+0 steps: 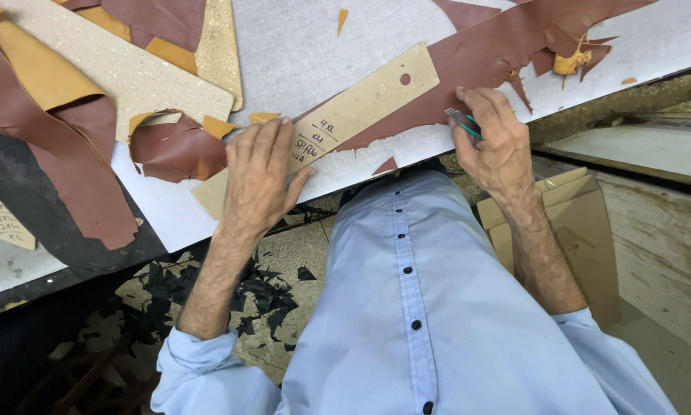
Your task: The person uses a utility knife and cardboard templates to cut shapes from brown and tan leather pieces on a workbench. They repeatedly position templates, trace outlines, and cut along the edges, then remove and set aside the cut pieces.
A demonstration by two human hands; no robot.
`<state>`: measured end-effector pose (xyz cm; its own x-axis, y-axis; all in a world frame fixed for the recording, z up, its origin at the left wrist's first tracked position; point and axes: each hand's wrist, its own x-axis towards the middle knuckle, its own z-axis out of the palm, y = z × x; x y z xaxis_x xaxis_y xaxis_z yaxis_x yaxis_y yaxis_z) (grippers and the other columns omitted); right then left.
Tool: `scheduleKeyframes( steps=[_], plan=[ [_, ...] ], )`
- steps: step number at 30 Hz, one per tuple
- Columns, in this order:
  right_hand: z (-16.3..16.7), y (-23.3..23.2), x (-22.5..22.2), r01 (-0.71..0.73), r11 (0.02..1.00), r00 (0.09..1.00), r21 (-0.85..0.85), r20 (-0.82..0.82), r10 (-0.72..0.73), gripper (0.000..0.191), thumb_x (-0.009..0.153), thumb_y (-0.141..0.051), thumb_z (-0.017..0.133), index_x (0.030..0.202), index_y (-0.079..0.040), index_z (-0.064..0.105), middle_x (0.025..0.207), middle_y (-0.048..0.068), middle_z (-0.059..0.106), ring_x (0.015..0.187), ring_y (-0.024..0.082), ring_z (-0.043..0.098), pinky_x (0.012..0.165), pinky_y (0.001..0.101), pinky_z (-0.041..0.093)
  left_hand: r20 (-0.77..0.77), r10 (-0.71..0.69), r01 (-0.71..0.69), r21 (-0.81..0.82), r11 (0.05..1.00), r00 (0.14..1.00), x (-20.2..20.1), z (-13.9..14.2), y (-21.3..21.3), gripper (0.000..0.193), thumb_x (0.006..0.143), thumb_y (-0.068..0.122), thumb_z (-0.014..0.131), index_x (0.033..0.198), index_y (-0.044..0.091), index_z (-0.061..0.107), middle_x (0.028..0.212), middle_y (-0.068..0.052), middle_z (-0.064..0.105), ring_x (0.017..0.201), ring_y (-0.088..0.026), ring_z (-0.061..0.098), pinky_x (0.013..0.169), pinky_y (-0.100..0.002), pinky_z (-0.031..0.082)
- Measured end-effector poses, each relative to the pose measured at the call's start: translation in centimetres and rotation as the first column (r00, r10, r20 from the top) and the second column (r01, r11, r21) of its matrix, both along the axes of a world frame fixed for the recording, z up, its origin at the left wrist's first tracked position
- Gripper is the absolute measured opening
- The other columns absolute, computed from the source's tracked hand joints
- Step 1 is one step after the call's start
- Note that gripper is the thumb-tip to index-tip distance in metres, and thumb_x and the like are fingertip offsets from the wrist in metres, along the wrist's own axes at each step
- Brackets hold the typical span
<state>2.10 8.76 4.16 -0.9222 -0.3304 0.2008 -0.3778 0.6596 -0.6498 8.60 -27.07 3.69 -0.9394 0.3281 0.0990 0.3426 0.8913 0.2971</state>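
Note:
My left hand [259, 178] lies flat, fingers spread, on a long tan cardboard template strip [361, 104] with a round hole near its far end. The strip rests on brown leather [507, 46] spread over a white cutting board [307, 46]. My right hand [495, 138] grips a small knife with a teal handle [464, 121], its blade at the leather beside the strip's edge. My light blue shirt fills the lower middle.
Curled brown and tan leather offcuts [172, 146] lie left of the strip, over a speckled board [130, 73]. A large leather piece [53, 138] hangs at the far left. Black scraps [261, 296] litter the floor. A cardboard box [584, 230] stands at right.

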Motion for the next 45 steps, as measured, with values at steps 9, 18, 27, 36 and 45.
scheduleKeyframes(
  steps=[9,18,27,36,45],
  plan=[
    [-0.6,3.3,3.1,0.147,0.989,0.987,0.010,0.065,-0.147,0.036,0.104,0.004,0.060,0.140,0.004,0.060,0.107,0.021,0.063,0.090,0.030,0.066,0.078,0.0416,0.056,0.012,-0.141,0.140,0.054,0.989,0.990,-2.4,-0.6,1.2,0.054,0.094,0.018,0.078,0.138,-0.007,0.059,0.139,-0.023,0.053,0.131,-0.036,0.052,0.115,-0.051,0.044],
    [-1.8,3.4,2.9,0.162,0.987,0.986,0.019,-0.034,-0.161,0.026,0.108,0.004,0.060,0.135,0.007,0.058,0.117,0.024,0.066,0.102,0.033,0.070,0.083,0.0421,0.059,0.070,-0.147,0.141,0.084,0.986,0.987,-3.4,-1.7,2.5,0.053,0.091,0.017,0.079,0.136,-0.007,0.063,0.140,-0.025,0.052,0.131,-0.038,0.050,0.113,-0.051,0.044],
    [-1.8,2.6,2.0,0.139,0.990,0.990,0.001,-0.014,-0.139,0.026,0.109,0.002,0.063,0.134,0.007,0.058,0.122,0.024,0.066,0.109,0.035,0.070,0.088,0.0418,0.060,0.080,-0.228,0.234,-0.075,0.969,0.970,-0.5,3.0,4.6,0.048,0.087,-0.001,0.067,0.134,-0.010,0.062,0.138,-0.029,0.055,0.133,-0.039,0.051,0.111,-0.050,0.048],
    [-2.0,2.6,1.0,0.183,0.983,0.983,-0.020,-0.017,-0.184,0.023,0.110,0.001,0.064,0.132,0.006,0.058,0.123,0.023,0.069,0.110,0.035,0.072,0.095,0.0428,0.059,0.116,-0.122,0.112,0.085,0.990,0.986,-4.0,0.2,4.3,0.039,0.091,0.005,0.070,0.127,-0.011,0.066,0.134,-0.031,0.055,0.126,-0.042,0.053,0.104,-0.056,0.045],
    [-1.4,2.6,0.2,0.172,0.985,0.985,0.000,-0.032,-0.172,0.023,0.110,0.002,0.065,0.132,0.005,0.058,0.119,0.021,0.070,0.107,0.034,0.072,0.091,0.0416,0.060,0.156,-0.073,0.060,0.087,0.994,0.985,-3.6,0.5,4.1,0.043,0.091,0.004,0.072,0.131,-0.009,0.065,0.137,-0.029,0.054,0.129,-0.042,0.053,0.111,-0.054,0.044]
  ],
)
